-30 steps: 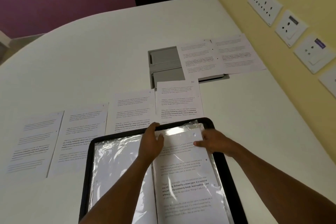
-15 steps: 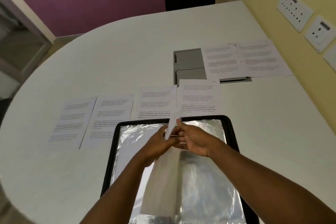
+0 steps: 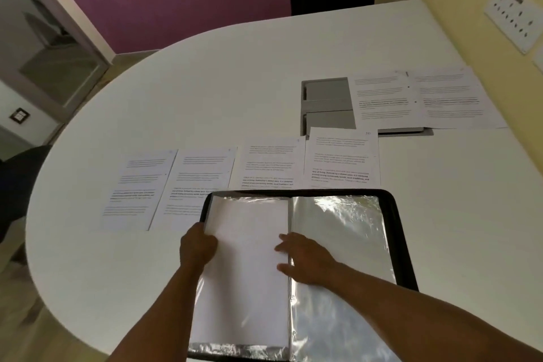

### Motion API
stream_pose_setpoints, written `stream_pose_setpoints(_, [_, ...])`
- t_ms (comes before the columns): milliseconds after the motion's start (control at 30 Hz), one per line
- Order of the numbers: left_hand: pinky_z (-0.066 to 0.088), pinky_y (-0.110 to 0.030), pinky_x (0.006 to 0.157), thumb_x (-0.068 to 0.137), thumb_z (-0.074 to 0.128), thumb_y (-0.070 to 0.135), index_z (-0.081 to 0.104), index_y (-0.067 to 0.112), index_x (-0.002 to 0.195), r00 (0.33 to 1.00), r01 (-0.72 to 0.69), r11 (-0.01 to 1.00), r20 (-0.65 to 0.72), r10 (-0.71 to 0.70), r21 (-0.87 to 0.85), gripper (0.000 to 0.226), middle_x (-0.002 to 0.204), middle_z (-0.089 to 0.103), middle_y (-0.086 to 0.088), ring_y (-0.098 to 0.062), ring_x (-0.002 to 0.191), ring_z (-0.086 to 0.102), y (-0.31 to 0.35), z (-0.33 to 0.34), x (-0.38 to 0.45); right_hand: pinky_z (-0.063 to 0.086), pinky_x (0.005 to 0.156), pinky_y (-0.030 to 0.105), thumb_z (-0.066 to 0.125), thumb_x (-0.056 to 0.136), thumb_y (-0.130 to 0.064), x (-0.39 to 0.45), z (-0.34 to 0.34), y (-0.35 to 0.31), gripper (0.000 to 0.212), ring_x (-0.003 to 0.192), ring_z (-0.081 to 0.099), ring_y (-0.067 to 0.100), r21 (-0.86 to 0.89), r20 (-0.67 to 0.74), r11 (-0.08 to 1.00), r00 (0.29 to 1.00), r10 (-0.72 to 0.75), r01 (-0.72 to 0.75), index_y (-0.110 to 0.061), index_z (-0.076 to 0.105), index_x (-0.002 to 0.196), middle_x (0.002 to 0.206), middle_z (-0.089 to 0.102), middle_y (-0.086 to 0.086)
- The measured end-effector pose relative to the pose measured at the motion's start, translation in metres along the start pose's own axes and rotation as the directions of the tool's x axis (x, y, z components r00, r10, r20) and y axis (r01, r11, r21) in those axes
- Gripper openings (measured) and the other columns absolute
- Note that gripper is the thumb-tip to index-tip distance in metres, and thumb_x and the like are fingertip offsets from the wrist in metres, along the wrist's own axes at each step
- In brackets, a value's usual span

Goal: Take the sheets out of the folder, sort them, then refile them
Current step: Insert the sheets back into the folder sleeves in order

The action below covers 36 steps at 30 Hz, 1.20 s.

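A black folder (image 3: 393, 214) lies open on the white table in front of me, with shiny plastic sleeves on both sides. The left page (image 3: 246, 258) shows a blank white sheet back inside its sleeve; the right sleeve (image 3: 340, 232) looks empty. My left hand (image 3: 196, 248) holds the left edge of that page, fingers curled round it. My right hand (image 3: 305, 258) rests flat near the spine, fingers straight on the white page. Several printed sheets (image 3: 202, 182) lie in a row beyond the folder, and two more printed sheets (image 3: 417, 98) lie at the back right.
A grey cable box (image 3: 326, 103) is set into the table under the far sheets. A yellow wall with socket plates (image 3: 514, 16) runs along the right. The table's curved edge (image 3: 38, 214) falls away on the left, with a dark chair below it.
A sleeve that stood on edge between both hands has been turned over to the left and now lies flat. My hands moved apart, the left to the page's edge, the right to the spine.
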<state>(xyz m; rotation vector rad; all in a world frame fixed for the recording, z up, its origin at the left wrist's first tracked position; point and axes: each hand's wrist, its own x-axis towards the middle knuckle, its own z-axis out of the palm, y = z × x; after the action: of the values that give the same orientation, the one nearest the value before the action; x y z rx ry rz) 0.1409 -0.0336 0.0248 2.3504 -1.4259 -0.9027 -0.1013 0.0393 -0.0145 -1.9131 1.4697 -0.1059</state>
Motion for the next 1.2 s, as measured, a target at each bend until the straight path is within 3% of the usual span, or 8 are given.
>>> stream_pose_setpoints(100, [0.046, -0.041, 0.091, 0.084, 0.057, 0.017, 0.045, 0.012, 0.136, 0.984, -0.149, 0.97, -0.073, 0.165, 0.191, 0.054, 0.128, 0.057, -0.015, -0.036, 0.113, 0.056, -0.009, 0.019, -0.005, 0.008, 0.119, 0.035, 0.05, 0.095, -0.048, 0.003, 0.007, 0.001, 0.064, 0.15, 0.003, 0.017, -0.185, 0.068, 0.981, 0.997, -0.046, 0.058, -0.024, 0.029, 0.151, 0.163, 0.006, 0.001])
stream_pose_setpoints(200, [0.04, -0.042, 0.106, 0.087, 0.055, 0.04, 0.042, 0.016, 0.144, 0.889, -0.438, 0.774, 0.09, 0.45, 0.457, 0.063, 0.152, 0.036, -0.011, -0.03, 0.133, 0.043, -0.017, 0.044, -0.008, 0.004, 0.12, 0.038, 0.05, 0.094, -0.05, 0.005, 0.015, 0.005, 0.071, 0.15, -0.003, 0.02, -0.259, 0.065, 0.962, 0.996, -0.068, 0.083, -0.026, 0.018, 0.154, 0.163, -0.002, 0.0])
stream_pose_setpoints(367, [0.033, -0.037, 0.111, 0.093, 0.051, 0.045, 0.039, 0.022, 0.142, 0.86, -0.511, 0.735, 0.286, 0.424, 0.446, 0.055, 0.159, 0.022, -0.006, -0.024, 0.143, 0.026, -0.017, 0.071, -0.014, -0.007, 0.117, 0.034, 0.038, 0.095, -0.059, 0.006, 0.027, 0.012, 0.076, 0.149, -0.011, 0.017, -0.278, 0.038, 0.957, 0.996, -0.079, 0.086, -0.026, 0.004, 0.155, 0.162, -0.01, -0.005])
stream_pose_setpoints(533, [0.034, -0.038, 0.11, 0.091, 0.055, 0.033, 0.046, 0.013, 0.137, 0.868, -0.497, 0.766, 0.209, 0.452, 0.407, 0.051, 0.155, 0.03, -0.012, -0.03, 0.139, 0.033, 0.01, 0.081, -0.005, 0.005, 0.118, 0.03, 0.0, 0.079, -0.078, 0.017, 0.004, 0.027, 0.097, 0.148, 0.017, 0.017, -0.044, -0.192, 0.999, 0.981, -0.021, 0.013, -0.019, 0.027, 0.152, 0.159, 0.026, 0.001])
stream_pose_setpoints(700, [0.036, -0.039, 0.109, 0.089, 0.06, 0.03, 0.05, 0.013, 0.136, 0.832, -0.555, 0.785, 0.195, 0.52, 0.274, 0.051, 0.152, 0.037, -0.009, -0.029, 0.136, 0.037, 0.076, 0.105, 0.01, 0.036, 0.109, 0.038, 0.027, 0.092, -0.067, 0.033, -0.051, 0.073, 0.075, 0.128, 0.05, 0.025, 0.089, -0.536, 0.99, 0.833, 0.137, -0.106, -0.012, 0.053, 0.136, 0.135, 0.058, 0.008])
stream_pose_setpoints(800, [0.04, -0.041, 0.106, 0.089, 0.063, 0.029, 0.053, 0.01, 0.132, 0.797, -0.603, 0.773, 0.193, 0.573, 0.195, 0.048, 0.141, 0.049, -0.01, -0.03, 0.128, 0.046, 0.127, 0.127, 0.018, 0.043, 0.105, 0.039, 0.047, 0.093, -0.053, 0.041, -0.092, 0.108, 0.057, 0.12, 0.055, 0.025, 0.213, -0.637, 0.967, 0.73, 0.247, -0.14, -0.01, 0.057, 0.129, 0.126, 0.062, 0.009])
stream_pose_setpoints(1000, [0.04, -0.038, 0.104, 0.091, 0.059, 0.03, 0.051, 0.011, 0.133, 0.77, -0.626, 0.776, 0.214, 0.602, 0.069, 0.047, 0.135, 0.054, -0.008, -0.025, 0.123, 0.049, 0.237, 0.18, 0.035, 0.036, 0.105, 0.032, 0.058, 0.093, -0.041, 0.053, -0.166, 0.19, 0.055, 0.129, 0.044, 0.025, 0.434, -0.618, 0.839, 0.568, 0.543, -0.329, -0.01, 0.048, 0.138, 0.137, 0.053, 0.011])
stream_pose_setpoints(1200, [0.038, -0.04, 0.108, 0.092, 0.059, 0.035, 0.046, 0.011, 0.138, 0.764, -0.613, 0.789, 0.23, 0.603, -0.031, 0.054, 0.141, 0.05, -0.009, -0.027, 0.129, 0.045, 0.334, 0.244, 0.062, 0.039, 0.103, 0.034, 0.064, 0.091, -0.036, 0.069, -0.214, 0.275, 0.06, 0.129, 0.046, 0.029, 0.569, -0.574, 0.703, 0.406, 0.711, -0.426, -0.006, 0.045, 0.139, 0.138, 0.051, 0.015])
